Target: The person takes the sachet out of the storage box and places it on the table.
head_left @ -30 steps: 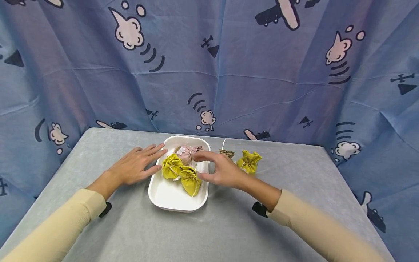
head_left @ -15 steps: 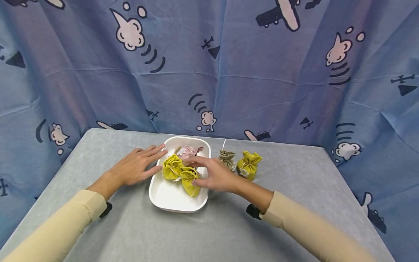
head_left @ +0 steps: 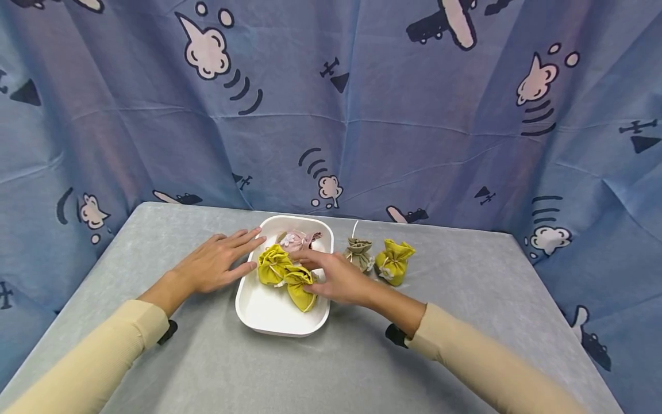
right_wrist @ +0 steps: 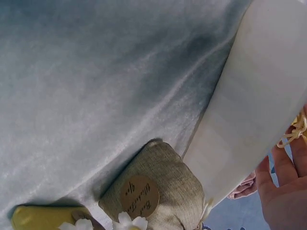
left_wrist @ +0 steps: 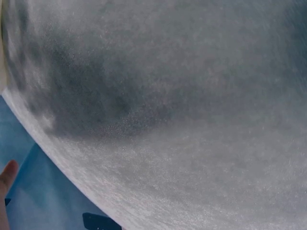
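Observation:
A white tray (head_left: 258, 316) holds two yellow drawstring pouches and a pink one. My left hand (head_left: 217, 261) lies with its fingers straight at the tray's left rim. Reaching over the right rim, my right hand (head_left: 338, 278) grips the nearer yellow pouch (head_left: 300, 296) between thumb and fingers. The other yellow pouch (head_left: 272, 264) leans against it on the left, and the pink pouch (head_left: 292, 240) lies behind them. In the right wrist view the fingers (right_wrist: 283, 167) show past the tray wall (right_wrist: 249, 96), beside a bit of yellow cloth and a tied cord.
Right of the tray stand a brown burlap pouch (head_left: 358, 253) with a white flower and another yellow pouch (head_left: 395, 263). A round paper tag (right_wrist: 140, 195) marks the burlap one. The grey-covered table (head_left: 465, 287) ends at a blue patterned curtain (head_left: 414, 115).
My right hand has moved left and down over the tray, its fingers closing on the nearer yellow pouch. The burlap pouch shows more fully now. My left hand stays put.

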The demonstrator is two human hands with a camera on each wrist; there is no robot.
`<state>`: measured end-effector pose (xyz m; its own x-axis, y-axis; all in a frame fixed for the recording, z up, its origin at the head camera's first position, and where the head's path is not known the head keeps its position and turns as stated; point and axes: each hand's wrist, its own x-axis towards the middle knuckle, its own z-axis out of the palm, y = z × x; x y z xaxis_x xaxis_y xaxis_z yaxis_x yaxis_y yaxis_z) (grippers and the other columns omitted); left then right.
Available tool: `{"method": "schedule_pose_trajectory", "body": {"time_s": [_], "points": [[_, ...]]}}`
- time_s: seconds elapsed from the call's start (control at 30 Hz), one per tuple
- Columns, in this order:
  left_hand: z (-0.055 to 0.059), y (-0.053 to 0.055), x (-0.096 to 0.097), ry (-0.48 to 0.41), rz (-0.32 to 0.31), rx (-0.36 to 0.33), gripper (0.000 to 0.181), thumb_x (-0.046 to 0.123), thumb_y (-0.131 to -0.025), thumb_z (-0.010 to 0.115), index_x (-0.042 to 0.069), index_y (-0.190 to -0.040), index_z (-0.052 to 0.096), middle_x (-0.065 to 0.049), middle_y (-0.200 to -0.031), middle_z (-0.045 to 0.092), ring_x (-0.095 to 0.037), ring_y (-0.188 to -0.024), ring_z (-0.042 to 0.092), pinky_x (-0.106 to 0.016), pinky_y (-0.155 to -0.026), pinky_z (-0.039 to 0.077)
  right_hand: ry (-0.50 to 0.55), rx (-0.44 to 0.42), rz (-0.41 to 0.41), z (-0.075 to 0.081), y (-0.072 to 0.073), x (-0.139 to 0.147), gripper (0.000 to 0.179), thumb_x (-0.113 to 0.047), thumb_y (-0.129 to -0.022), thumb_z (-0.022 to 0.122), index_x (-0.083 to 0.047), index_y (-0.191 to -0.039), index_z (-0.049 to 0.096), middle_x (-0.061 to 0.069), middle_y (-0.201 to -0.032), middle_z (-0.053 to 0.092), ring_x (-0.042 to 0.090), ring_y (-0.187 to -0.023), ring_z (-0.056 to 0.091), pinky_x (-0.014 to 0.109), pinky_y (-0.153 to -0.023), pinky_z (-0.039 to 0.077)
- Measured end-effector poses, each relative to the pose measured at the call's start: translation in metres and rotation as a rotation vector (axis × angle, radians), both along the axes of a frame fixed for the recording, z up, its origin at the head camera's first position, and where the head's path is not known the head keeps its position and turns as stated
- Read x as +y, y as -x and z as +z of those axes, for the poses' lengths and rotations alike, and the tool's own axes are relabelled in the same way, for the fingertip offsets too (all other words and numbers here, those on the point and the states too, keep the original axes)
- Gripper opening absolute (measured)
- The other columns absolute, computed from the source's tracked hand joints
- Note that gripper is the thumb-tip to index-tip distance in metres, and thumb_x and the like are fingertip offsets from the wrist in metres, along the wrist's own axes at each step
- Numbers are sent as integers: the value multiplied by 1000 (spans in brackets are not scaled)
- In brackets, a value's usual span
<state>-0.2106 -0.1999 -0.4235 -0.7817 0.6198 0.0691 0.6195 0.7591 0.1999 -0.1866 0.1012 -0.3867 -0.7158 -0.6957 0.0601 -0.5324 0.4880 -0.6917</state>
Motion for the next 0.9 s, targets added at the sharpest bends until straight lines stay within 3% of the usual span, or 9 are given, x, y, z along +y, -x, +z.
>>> {"method": "schedule_pose_trajectory", "body": {"time_s": [0.53, 0.9], "points": [[-3, 1, -2, -21, -11, 24, 63, 51, -104, 42, 18, -157, 35, -6, -162, 28, -33, -145, 33, -61, -105, 35, -48, 38, -25, -6, 0, -4, 59, 8, -81, 75, -7, -136, 60, 12, -129, 66, 20, -109, 68, 34, -96, 51], [-1, 0, -1, -8, -8, 14, 64, 51, -103, 43, 19, -157, 33, -4, -163, 26, -31, -146, 31, -60, -106, 34, -66, 142, -3, -7, -1, 0, 54, 11, -79, 71, -8, -129, 64, 9, -120, 70, 19, -102, 70, 37, -91, 53]]}}
